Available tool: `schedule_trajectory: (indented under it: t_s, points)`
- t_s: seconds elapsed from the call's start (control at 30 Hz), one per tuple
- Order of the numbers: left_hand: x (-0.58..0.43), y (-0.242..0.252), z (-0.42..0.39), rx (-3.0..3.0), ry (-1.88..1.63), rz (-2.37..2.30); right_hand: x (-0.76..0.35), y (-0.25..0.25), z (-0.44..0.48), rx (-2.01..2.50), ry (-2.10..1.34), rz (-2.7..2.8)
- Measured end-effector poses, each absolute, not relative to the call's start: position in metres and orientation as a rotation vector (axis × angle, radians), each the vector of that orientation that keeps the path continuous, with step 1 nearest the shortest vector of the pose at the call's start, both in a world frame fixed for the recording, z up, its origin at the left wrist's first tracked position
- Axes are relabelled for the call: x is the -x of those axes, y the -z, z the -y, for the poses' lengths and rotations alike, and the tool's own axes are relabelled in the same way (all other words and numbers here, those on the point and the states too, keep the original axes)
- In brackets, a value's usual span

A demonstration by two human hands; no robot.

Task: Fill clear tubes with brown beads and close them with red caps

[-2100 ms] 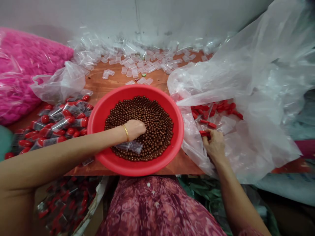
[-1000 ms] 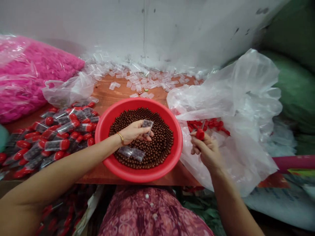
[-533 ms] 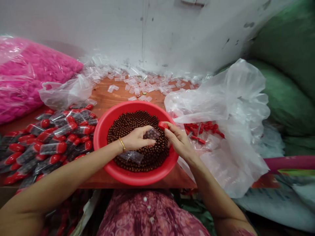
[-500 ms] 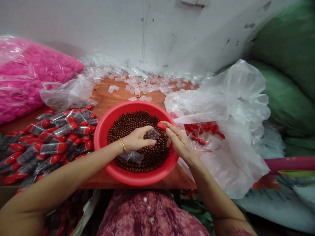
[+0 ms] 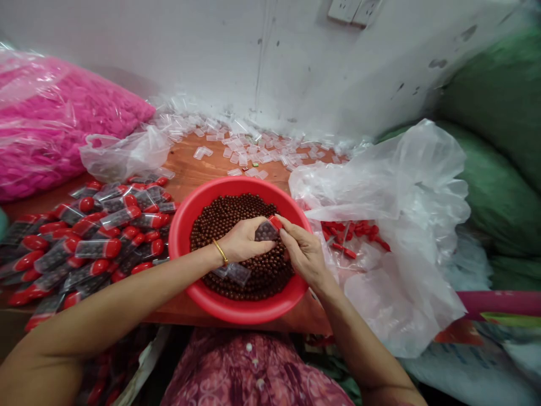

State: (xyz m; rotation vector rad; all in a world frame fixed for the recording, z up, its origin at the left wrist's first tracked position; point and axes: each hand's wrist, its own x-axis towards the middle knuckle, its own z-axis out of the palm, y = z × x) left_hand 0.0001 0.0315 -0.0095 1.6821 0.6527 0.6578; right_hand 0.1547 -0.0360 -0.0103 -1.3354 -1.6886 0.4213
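My left hand (image 5: 245, 239), with a gold bangle at the wrist, is closed around a clear plastic case (image 5: 266, 231) filled with dark beads. My right hand (image 5: 302, 248) pinches a red cap (image 5: 275, 221) against the end of that case; whether it is fully seated I cannot tell. Both hands are over a red basin (image 5: 180, 225) of shiny brown beads (image 5: 228, 211). An unheld clear case (image 5: 236, 274) lies on the beads below my left hand.
Filled, red-capped cases (image 5: 97, 248) are piled left of the basin. Behind them lies a bag of pink pieces (image 5: 63, 118). Clear empty cases (image 5: 245, 149) are scattered along the wall. At right, loose red caps (image 5: 355, 234) lie beside a crumpled plastic bag (image 5: 406, 237).
My right hand has brought the red cap onto the end of the bead-filled case in my left hand. The view has shifted slightly.
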Motion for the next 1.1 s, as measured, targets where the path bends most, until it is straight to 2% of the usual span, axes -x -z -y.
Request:
schedule_trajectory:
  t_s: [0.37,0.5,0.6,0.73,0.87,1.1]
  points:
    - [-0.002,0.004,-0.029,-1.632,-0.611,-0.745,-0.15,0.01,0.036,1.248,-0.183,1.92]
    - [0.0,0.001,-0.034,-1.766,-0.583,-0.766,-0.159,-0.009,0.025,1.332,-0.293,1.919]
    - [0.0,-0.004,-0.035,-1.95,-0.462,-0.751,-0.157,-0.013,0.014,1.372,-0.399,1.681]
    - [0.002,-0.008,-0.031,-2.162,-0.34,-0.761,-0.137,0.002,-0.001,1.287,-0.836,1.39]
    - [0.005,-0.005,-0.028,-2.35,-0.296,-0.78,-0.128,0.013,-0.006,1.279,-1.133,1.418]
    - [0.004,-0.006,-0.029,-2.542,-0.128,-0.929,-0.125,0.007,-0.007,1.207,-0.94,1.705]
